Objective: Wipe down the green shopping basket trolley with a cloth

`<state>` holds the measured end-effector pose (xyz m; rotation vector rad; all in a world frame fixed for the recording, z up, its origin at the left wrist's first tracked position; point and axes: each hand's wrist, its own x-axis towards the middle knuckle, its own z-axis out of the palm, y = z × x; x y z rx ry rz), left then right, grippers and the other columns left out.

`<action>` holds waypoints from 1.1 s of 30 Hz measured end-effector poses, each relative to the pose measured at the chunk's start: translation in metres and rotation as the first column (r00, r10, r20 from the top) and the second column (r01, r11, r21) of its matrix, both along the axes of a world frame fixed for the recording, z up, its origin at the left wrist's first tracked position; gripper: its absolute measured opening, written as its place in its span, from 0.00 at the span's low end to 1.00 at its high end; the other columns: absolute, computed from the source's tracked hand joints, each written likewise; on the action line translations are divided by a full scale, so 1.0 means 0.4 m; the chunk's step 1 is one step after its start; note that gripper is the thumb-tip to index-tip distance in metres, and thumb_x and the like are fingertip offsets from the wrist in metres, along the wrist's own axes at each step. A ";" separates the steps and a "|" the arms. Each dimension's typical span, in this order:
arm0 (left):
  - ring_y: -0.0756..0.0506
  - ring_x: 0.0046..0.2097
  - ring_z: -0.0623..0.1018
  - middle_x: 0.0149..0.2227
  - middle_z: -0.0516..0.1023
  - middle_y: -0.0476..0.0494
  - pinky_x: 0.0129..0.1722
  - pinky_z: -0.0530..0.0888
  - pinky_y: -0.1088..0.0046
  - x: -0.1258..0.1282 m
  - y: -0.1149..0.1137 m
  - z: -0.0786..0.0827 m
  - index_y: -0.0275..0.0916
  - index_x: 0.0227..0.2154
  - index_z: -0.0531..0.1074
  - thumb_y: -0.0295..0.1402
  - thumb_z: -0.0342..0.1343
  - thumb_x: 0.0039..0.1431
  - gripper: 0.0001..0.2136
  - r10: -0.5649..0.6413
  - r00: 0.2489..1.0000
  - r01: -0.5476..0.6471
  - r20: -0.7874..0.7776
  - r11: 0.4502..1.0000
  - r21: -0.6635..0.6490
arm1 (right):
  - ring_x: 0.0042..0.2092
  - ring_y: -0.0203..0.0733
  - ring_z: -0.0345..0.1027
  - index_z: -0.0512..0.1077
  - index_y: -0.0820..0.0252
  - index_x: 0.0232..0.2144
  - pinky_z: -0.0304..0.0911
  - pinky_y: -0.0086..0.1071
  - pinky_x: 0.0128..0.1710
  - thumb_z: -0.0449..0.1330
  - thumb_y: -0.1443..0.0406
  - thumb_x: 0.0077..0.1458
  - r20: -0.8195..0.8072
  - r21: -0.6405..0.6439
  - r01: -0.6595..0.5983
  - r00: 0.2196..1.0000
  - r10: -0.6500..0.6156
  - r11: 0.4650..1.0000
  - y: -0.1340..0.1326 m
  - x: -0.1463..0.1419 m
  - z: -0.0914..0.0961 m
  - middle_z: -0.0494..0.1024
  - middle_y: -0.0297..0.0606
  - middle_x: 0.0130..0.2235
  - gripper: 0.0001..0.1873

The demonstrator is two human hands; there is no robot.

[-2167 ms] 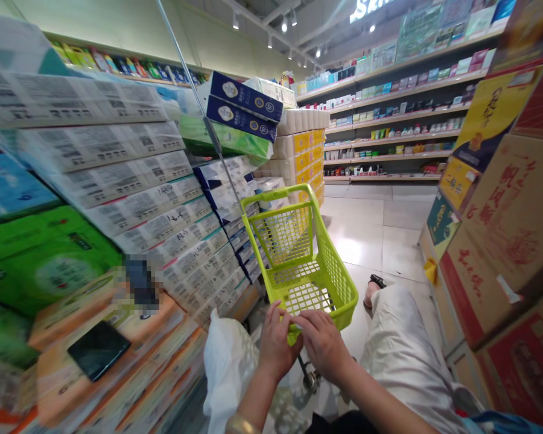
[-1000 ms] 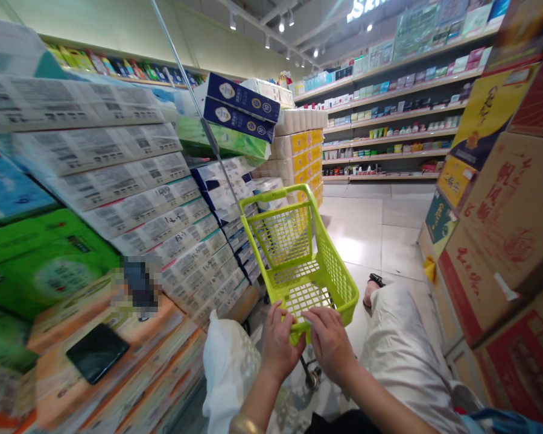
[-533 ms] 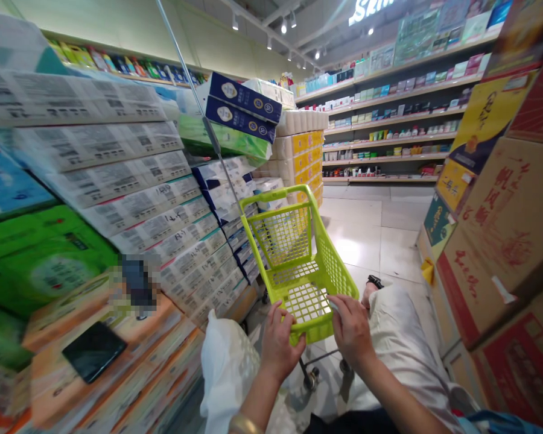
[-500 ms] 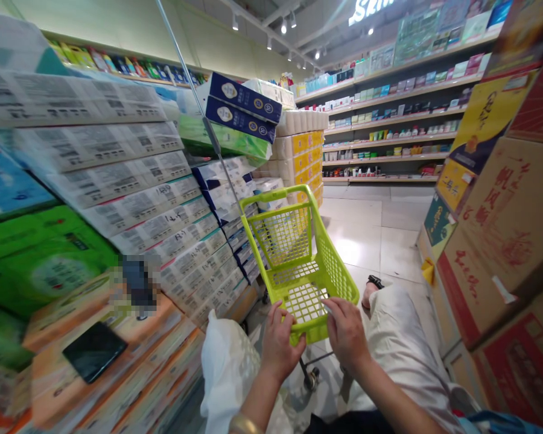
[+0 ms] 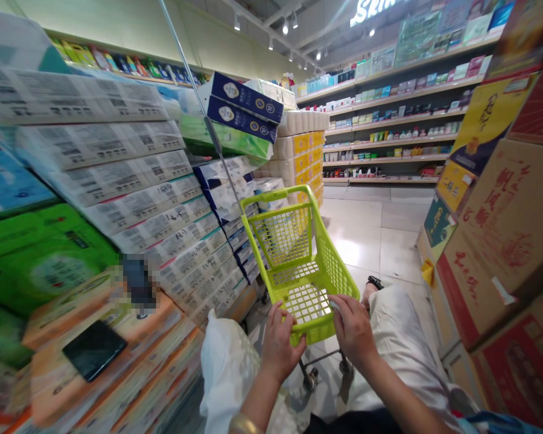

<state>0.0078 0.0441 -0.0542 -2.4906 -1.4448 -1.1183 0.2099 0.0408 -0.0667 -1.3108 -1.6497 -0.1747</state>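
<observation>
A lime-green shopping cart (image 5: 337, 259) with a mesh basket stands right in front of my knees, nothing lying in it. My left hand (image 5: 283, 340) is closed over the near rim of the basket, fingers on top and thumb below. At the near right corner is my right hand (image 5: 353, 328), its fingers pinched around a small white piece, perhaps a tissue or wipe, that is mostly hidden. Whether that hand touches the rim, I cannot tell. A metal pole (image 5: 217, 135) rises from the cart's far left corner.
Stacked tissue packs (image 5: 131, 205) line the left side. A black phone (image 5: 95, 349) lies on orange packs beside me. Cardboard boxes (image 5: 502, 211) are piled on the right. Shelves of cosmetics (image 5: 389, 135) stand at the back, beyond a tiled floor (image 5: 357, 211).
My right hand has shifted slightly right along the basket's near corner, uncovering more of the rim and a cart wheel below. My left hand stays in place.
</observation>
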 end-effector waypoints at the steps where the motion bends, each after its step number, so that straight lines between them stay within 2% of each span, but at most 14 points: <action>1: 0.35 0.58 0.66 0.39 0.68 0.43 0.53 0.72 0.54 0.001 0.001 -0.001 0.42 0.32 0.65 0.27 0.59 0.46 0.10 0.002 1.000 -0.002 0.001 1.000 0.004 | 0.47 0.47 0.66 0.70 0.58 0.48 0.62 0.43 0.47 0.49 0.71 0.59 -0.001 0.002 0.008 1.000 -0.008 1.000 -0.003 -0.013 0.001 0.73 0.43 0.43 0.17; 3: 0.35 0.57 0.66 0.39 0.68 0.43 0.52 0.72 0.54 0.002 0.003 -0.004 0.42 0.31 0.65 0.28 0.59 0.47 0.09 -0.001 1.000 0.001 0.001 1.000 0.017 | 0.46 0.46 0.66 0.70 0.58 0.48 0.61 0.42 0.48 0.49 0.72 0.58 0.014 0.005 -0.034 0.999 0.033 0.999 -0.017 -0.059 0.009 0.73 0.43 0.43 0.18; 6: 0.36 0.56 0.67 0.39 0.68 0.42 0.52 0.72 0.54 -0.004 0.006 -0.011 0.41 0.33 0.66 0.31 0.59 0.49 0.09 -0.017 1.000 0.017 0.001 0.999 0.047 | 0.46 0.45 0.66 0.68 0.57 0.52 0.61 0.41 0.48 0.48 0.73 0.56 0.067 -0.024 -0.197 0.978 0.198 0.980 -0.045 -0.137 0.025 0.73 0.42 0.43 0.22; 9: 0.36 0.56 0.67 0.39 0.68 0.42 0.52 0.72 0.54 -0.011 0.006 -0.014 0.41 0.35 0.67 0.32 0.59 0.49 0.10 -0.019 1.000 0.019 -0.004 0.998 0.060 | 0.46 0.44 0.66 0.65 0.56 0.55 0.61 0.40 0.48 0.48 0.74 0.56 0.100 -0.065 -0.296 0.948 0.302 0.953 -0.057 -0.161 0.033 0.73 0.41 0.44 0.25; 11: 0.36 0.56 0.67 0.39 0.68 0.42 0.53 0.72 0.54 -0.014 0.004 -0.011 0.41 0.34 0.66 0.32 0.59 0.49 0.09 -0.017 1.000 0.018 -0.016 0.999 0.051 | 0.46 0.44 0.66 0.65 0.57 0.54 0.62 0.39 0.48 0.48 0.74 0.57 0.097 -0.047 -0.267 0.958 0.270 0.963 -0.048 -0.133 0.026 0.74 0.41 0.44 0.23; 16: 0.36 0.57 0.66 0.39 0.68 0.43 0.53 0.72 0.54 -0.009 0.000 -0.001 0.42 0.31 0.65 0.27 0.59 0.45 0.11 -0.007 1.000 0.008 -0.021 1.000 0.019 | 0.47 0.45 0.66 0.67 0.58 0.50 0.61 0.41 0.48 0.48 0.70 0.60 0.018 0.010 -0.026 0.999 0.026 1.000 -0.006 -0.015 -0.003 0.73 0.43 0.44 0.17; 18: 0.36 0.57 0.66 0.39 0.68 0.43 0.52 0.72 0.54 -0.005 0.001 0.002 0.42 0.31 0.65 0.27 0.59 0.44 0.11 -0.007 1.000 0.007 -0.018 1.000 0.023 | 0.47 0.46 0.66 0.68 0.58 0.49 0.61 0.42 0.48 0.48 0.69 0.61 -0.007 0.004 0.027 1.000 -0.027 1.000 -0.003 -0.006 -0.005 0.73 0.43 0.44 0.17; 21: 0.36 0.56 0.67 0.38 0.68 0.43 0.52 0.73 0.54 -0.001 0.003 0.000 0.41 0.31 0.65 0.28 0.59 0.46 0.10 -0.004 1.000 0.004 -0.014 0.999 0.040 | 0.47 0.45 0.66 0.69 0.58 0.49 0.60 0.41 0.49 0.48 0.71 0.59 0.000 0.006 -0.016 1.000 0.016 1.000 -0.020 -0.058 0.005 0.73 0.42 0.43 0.18; 24: 0.36 0.55 0.67 0.38 0.68 0.42 0.52 0.73 0.54 -0.005 0.005 -0.005 0.41 0.33 0.66 0.31 0.59 0.48 0.09 -0.013 1.000 0.014 -0.015 0.998 0.065 | 0.46 0.44 0.65 0.67 0.57 0.52 0.60 0.40 0.49 0.47 0.73 0.58 0.057 -0.010 -0.186 0.981 0.186 0.983 -0.047 -0.136 0.021 0.73 0.41 0.43 0.21; 26: 0.36 0.55 0.67 0.38 0.68 0.42 0.51 0.73 0.54 -0.009 0.005 -0.008 0.41 0.35 0.67 0.32 0.59 0.49 0.10 -0.016 1.000 0.017 -0.017 0.997 0.072 | 0.46 0.44 0.65 0.66 0.56 0.54 0.61 0.40 0.49 0.47 0.73 0.57 0.085 -0.031 -0.266 0.960 0.267 0.964 -0.056 -0.161 0.026 0.73 0.41 0.44 0.24; 29: 0.36 0.56 0.67 0.38 0.68 0.42 0.51 0.73 0.54 -0.015 0.003 -0.008 0.41 0.33 0.66 0.31 0.59 0.48 0.09 -0.013 1.000 0.014 -0.025 0.999 0.053 | 0.47 0.44 0.65 0.66 0.57 0.54 0.61 0.39 0.49 0.47 0.73 0.58 0.085 -0.015 -0.238 0.967 0.238 0.971 -0.048 -0.129 0.018 0.73 0.42 0.44 0.23; 33: 0.36 0.57 0.66 0.39 0.68 0.43 0.53 0.72 0.54 -0.013 0.001 -0.004 0.41 0.31 0.65 0.28 0.60 0.46 0.10 -0.010 1.000 0.010 -0.025 1.000 0.018 | 0.48 0.45 0.65 0.67 0.58 0.51 0.61 0.41 0.49 0.48 0.71 0.60 0.036 0.008 -0.059 0.998 0.059 0.998 -0.015 -0.020 -0.006 0.73 0.42 0.45 0.18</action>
